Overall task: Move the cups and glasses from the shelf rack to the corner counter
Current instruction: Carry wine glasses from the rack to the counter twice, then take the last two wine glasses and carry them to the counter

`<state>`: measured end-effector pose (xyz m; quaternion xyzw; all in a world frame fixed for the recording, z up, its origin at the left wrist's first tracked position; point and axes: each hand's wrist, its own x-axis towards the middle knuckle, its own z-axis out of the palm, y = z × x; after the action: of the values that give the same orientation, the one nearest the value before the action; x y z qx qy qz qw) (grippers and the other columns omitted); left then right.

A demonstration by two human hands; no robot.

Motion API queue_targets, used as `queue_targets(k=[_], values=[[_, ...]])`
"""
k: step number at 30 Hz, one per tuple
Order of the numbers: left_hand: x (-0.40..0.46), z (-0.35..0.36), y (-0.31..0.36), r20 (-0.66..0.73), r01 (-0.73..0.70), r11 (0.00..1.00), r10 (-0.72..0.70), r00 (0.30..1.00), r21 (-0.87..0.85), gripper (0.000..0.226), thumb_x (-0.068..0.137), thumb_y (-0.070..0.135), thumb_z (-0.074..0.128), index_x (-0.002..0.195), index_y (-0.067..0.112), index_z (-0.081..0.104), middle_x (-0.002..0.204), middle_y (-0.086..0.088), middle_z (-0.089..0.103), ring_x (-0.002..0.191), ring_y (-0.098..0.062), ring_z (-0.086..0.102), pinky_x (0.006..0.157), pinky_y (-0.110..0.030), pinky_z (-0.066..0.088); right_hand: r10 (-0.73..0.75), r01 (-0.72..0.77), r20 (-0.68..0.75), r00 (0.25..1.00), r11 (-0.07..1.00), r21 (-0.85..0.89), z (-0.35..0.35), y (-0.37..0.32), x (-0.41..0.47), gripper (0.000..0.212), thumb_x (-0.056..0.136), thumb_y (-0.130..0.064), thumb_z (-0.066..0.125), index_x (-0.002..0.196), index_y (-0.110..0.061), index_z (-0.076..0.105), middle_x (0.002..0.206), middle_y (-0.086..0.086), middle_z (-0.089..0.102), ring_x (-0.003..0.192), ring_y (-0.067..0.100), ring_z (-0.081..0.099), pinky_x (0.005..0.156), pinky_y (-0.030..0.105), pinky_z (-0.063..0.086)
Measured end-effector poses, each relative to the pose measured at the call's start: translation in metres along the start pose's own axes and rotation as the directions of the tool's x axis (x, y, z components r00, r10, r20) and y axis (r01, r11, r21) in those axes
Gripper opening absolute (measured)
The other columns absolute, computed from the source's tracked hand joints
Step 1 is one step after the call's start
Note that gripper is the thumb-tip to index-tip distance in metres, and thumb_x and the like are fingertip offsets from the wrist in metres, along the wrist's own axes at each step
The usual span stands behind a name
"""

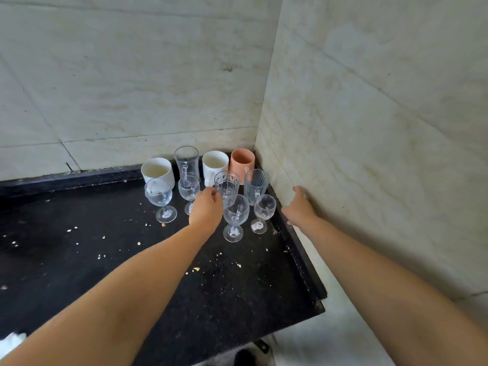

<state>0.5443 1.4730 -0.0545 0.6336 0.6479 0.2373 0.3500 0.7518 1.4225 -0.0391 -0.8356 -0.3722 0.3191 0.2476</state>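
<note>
We stood at a black counter [105,260] in a corner of pale tiled walls [369,101], where cups and glasses sat close together. Our left hand [206,210] curled its fingers around a patterned glass [227,187] among them. Our right hand [299,207] was spread flat against the side wall, holding nothing.

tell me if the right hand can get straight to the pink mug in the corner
Probably not straight in. The right hand rests by the wall, and the ribbed tumbler and small wine glass stand between it and the pink mug; coming down from above looks freer.
</note>
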Motion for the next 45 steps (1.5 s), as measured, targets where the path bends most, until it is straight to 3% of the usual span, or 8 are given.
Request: queue_targets(k=[4,8,13,17,26,35,41,45], values=[[0.002,-0.017,0.019,0.056,-0.093,0.992,0.088,0.995,0.083,0.033,0.096,0.027,0.039,0.122,0.011,0.054,0.115,-0.014,0.062,0.099,-0.031,0.062,0.087,-0.047,0.053,-0.183,0.171,-0.011,0.983,0.936,-0.309,-0.012,-0.032,-0.016,0.055,0.092,-0.011,0.051,0.144,-0.016,0.034,0.138,0.015,0.042,0.101,0.030,0.058,0.069,0.029,0.047],[-0.006,-0.031,0.020,0.114,-0.205,0.938,0.180,0.977,0.278,0.033,0.094,0.030,0.041,0.113,0.010,0.058,0.114,-0.013,0.060,0.102,-0.032,0.058,0.085,-0.045,0.052,-0.323,0.303,0.050,0.945,0.812,-0.498,-0.003,-0.059,-0.033,0.040,0.094,-0.017,0.047,0.134,-0.014,0.046,0.135,0.014,0.041,0.109,0.034,0.057,0.090,0.039,0.049],[-0.027,-0.055,-0.001,0.074,-0.174,0.898,0.157,0.985,0.404,0.031,0.093,0.032,0.046,0.111,0.010,0.058,0.117,-0.012,0.058,0.109,-0.032,0.054,0.089,-0.045,0.049,-0.491,0.490,0.186,0.851,0.616,-0.617,0.031,-0.084,-0.054,0.036,0.092,-0.013,0.046,0.128,-0.012,0.048,0.131,0.012,0.049,0.111,0.030,0.053,0.078,0.036,0.044],[-0.047,-0.079,-0.020,0.011,-0.087,0.874,0.093,0.996,0.477,0.033,0.093,0.033,0.046,0.118,0.012,0.054,0.121,-0.011,0.055,0.112,-0.032,0.052,0.088,-0.045,0.045,-0.573,0.615,0.330,0.750,0.421,-0.666,0.058,-0.098,-0.066,0.034,0.092,-0.014,0.048,0.125,-0.009,0.049,0.130,0.014,0.046,0.115,0.034,0.050,0.083,0.041,0.044],[-0.145,-0.132,-0.094,-0.295,0.326,0.836,-0.208,0.933,0.441,0.038,0.097,0.035,0.042,0.125,0.011,0.052,0.127,-0.012,0.051,0.121,-0.032,0.046,0.096,-0.046,0.042,-0.659,0.853,0.622,0.423,0.059,-0.518,0.128,-0.119,-0.128,0.029,0.093,-0.010,0.044,0.121,-0.010,0.051,0.128,0.015,0.045,0.116,0.037,0.047,0.086,0.046,0.046],[-0.312,-0.152,-0.176,-0.494,0.693,0.691,-0.539,0.682,0.203,0.036,0.096,0.031,0.040,0.125,0.012,0.051,0.127,-0.012,0.051,0.120,-0.032,0.047,0.094,-0.045,0.042,-0.554,0.909,0.829,0.076,-0.304,-0.286,0.214,-0.098,-0.266,0.036,0.095,-0.013,0.044,0.131,-0.014,0.046,0.133,0.012,0.044,0.121,0.032,0.047,0.093,0.044,0.044],[-0.437,-0.155,-0.208,-0.586,0.816,0.563,-0.620,0.521,0.129,0.039,0.096,0.031,0.042,0.130,0.013,0.047,0.127,-0.012,0.049,0.122,-0.031,0.044,0.096,-0.044,0.039,-0.466,0.866,0.871,-0.154,-0.488,-0.108,0.246,-0.067,-0.382,0.032,0.093,-0.012,0.048,0.125,-0.012,0.048,0.130,0.012,0.045,0.118,0.032,0.048,0.085,0.042,0.045],[-0.525,-0.153,-0.219,-0.609,0.858,0.505,-0.653,0.450,0.092,0.039,0.096,0.033,0.042,0.130,0.014,0.047,0.127,-0.011,0.048,0.122,-0.031,0.043,0.095,-0.042,0.039,-0.393,0.831,0.881,-0.262,-0.556,-0.001,0.258,-0.036,-0.470,0.034,0.094,-0.010,0.045,0.128,-0.011,0.045,0.129,0.013,0.043,0.120,0.034,0.046,0.090,0.043,0.044]])
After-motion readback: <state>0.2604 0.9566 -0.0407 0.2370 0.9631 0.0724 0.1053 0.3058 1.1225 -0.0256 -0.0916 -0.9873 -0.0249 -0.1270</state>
